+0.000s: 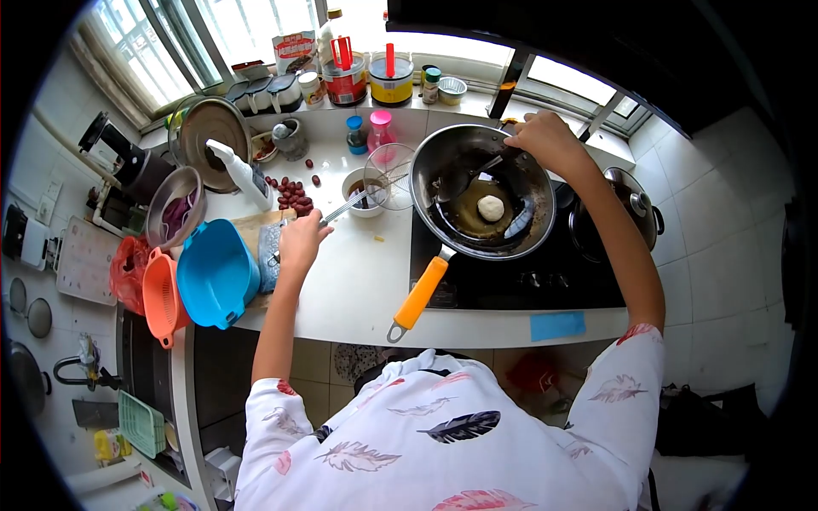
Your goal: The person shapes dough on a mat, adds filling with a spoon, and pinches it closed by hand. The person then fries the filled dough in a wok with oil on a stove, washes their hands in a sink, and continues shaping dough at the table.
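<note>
My left hand is closed around the metal handle of a wire mesh skimmer. Its round mesh hangs over a small white bowl with dark contents, just left of the wok. My right hand is closed at the wok's far right rim, on the handle of a ladle whose dark head rests inside the wok. A pale dough ball sits in yellowish oil at the wok's bottom. The wok's orange handle points toward me, with neither hand on it.
Beneath the wok lies a black cooktop, with a lidded pot at its right. Red dates, a white spray bottle, a blue basin and an orange basket stand left. Jars line the windowsill.
</note>
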`<state>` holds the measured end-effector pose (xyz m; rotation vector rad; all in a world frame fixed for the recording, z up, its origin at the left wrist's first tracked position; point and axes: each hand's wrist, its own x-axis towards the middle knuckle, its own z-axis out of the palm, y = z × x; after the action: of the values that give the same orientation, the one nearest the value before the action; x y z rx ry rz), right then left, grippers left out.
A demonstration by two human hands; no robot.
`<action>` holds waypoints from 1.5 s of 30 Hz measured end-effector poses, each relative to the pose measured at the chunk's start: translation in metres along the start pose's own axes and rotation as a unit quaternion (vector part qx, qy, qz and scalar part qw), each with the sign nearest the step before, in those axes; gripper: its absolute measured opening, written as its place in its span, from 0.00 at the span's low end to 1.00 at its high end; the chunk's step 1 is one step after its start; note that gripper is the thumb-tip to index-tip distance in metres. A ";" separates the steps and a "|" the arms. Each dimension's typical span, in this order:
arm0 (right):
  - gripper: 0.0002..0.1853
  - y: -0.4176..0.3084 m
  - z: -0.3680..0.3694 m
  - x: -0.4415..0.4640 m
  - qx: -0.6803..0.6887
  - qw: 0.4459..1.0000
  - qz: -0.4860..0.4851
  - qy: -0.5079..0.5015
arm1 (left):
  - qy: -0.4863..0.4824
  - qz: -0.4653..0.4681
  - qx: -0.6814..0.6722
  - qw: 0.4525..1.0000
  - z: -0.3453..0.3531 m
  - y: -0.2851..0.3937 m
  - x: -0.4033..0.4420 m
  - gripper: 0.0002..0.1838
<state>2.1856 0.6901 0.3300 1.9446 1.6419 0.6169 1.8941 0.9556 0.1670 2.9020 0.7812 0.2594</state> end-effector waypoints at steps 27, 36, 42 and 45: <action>0.15 0.001 -0.102 0.071 -0.097 0.980 -0.037 0.169 | -0.024 -0.038 -0.006 0.999 -0.013 0.008 -0.009 0.17; 0.13 0.025 -0.066 -0.002 -0.045 0.995 0.048 0.078 | -0.058 -0.060 -0.009 0.996 -0.022 0.008 -0.019 0.17; 0.18 0.012 -0.052 -0.056 0.017 0.995 0.047 -0.087 | -0.081 -0.106 -0.007 0.991 -0.029 0.005 -0.035 0.18; 0.15 0.006 -0.032 -0.076 0.008 0.999 -0.008 -0.047 | -0.070 -0.138 -0.029 0.988 -0.030 0.004 -0.046 0.19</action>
<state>2.1572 0.6176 0.3570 1.9393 1.6082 0.4981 1.8514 0.9310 0.1912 2.6799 1.1126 0.0482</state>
